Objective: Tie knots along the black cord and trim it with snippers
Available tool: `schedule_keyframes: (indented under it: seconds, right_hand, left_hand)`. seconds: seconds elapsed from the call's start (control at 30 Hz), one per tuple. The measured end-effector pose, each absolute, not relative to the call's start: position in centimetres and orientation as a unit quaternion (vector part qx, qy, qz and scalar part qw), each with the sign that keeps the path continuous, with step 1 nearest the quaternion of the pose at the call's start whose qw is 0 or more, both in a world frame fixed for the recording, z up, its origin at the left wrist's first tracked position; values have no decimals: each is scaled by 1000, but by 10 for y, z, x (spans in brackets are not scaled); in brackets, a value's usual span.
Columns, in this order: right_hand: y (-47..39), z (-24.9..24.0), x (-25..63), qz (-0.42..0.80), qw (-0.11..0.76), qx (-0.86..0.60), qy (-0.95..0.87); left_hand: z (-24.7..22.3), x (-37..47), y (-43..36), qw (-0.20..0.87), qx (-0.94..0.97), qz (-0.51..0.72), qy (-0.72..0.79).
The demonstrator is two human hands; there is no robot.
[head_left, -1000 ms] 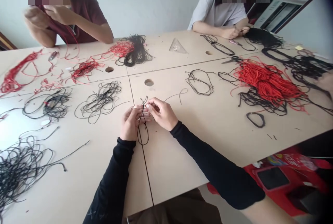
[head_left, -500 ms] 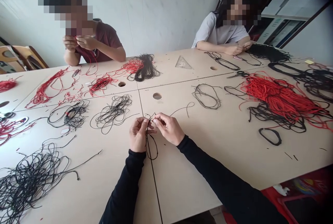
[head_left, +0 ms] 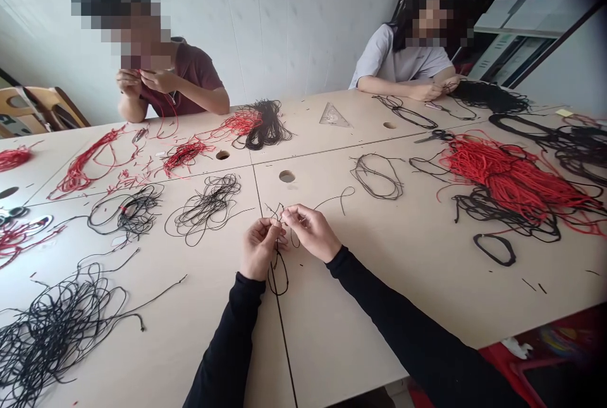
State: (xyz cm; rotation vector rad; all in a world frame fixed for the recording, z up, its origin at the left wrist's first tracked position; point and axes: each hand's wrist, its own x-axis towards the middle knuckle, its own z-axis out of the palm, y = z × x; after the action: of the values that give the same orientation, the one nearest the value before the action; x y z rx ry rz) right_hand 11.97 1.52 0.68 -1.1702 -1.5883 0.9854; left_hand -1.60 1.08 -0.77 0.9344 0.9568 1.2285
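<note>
a broad table with a smooth beige top (head_left: 351,345) stretches beneath scattered cord, as a person in a maroon shirt (head_left: 199,73) and a person in a pale short-sleeved shirt (head_left: 377,60) sit along its far side, each with both hands raised or resting together at handwork. a wide, loose tangle of thin black cord (head_left: 57,326) spreads at left; a heaped bundle of bright red cord (head_left: 507,171) lies at right, with black cord around it. at center, the left hand (head_left: 260,247) pinches a slender knotted black cord (head_left: 287,278) between thumb and fingers, while the right hand (head_left: 313,233), its thumb and fingertips drawn together, pinches near the cord's upper ends. the cord's loop hangs below the fingers, over the table seam. black-handled scissors (head_left: 440,135) touch the red bundle's edge, and a clear triangular ruler (head_left: 334,116) lies farther back.
</note>
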Motion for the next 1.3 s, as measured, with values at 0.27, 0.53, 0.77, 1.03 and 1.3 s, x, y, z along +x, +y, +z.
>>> schedule_keyframes:
  seconds: [0.27,0.53,0.77,1.03,1.3]
  right_hand:
    - [18,7,121,433,481,-444,-620]
    - [21,2,125,486,442,-439,-613]
    - [19,3,125,428,413,-459,-660]
    - [20,2,124,426,421,-463,-653]
    - [23,-1,128,439,466,-462,-613]
  left_hand:
    - [-6,-14,10,628,421,506,416]
    - [-10,-16,12,607,366,566,422]
    - [-12,-19,13,576,368,584,438]
    - [-10,-24,17,552,370,595,453]
    - [-10,-27,14,498,400,622,452]
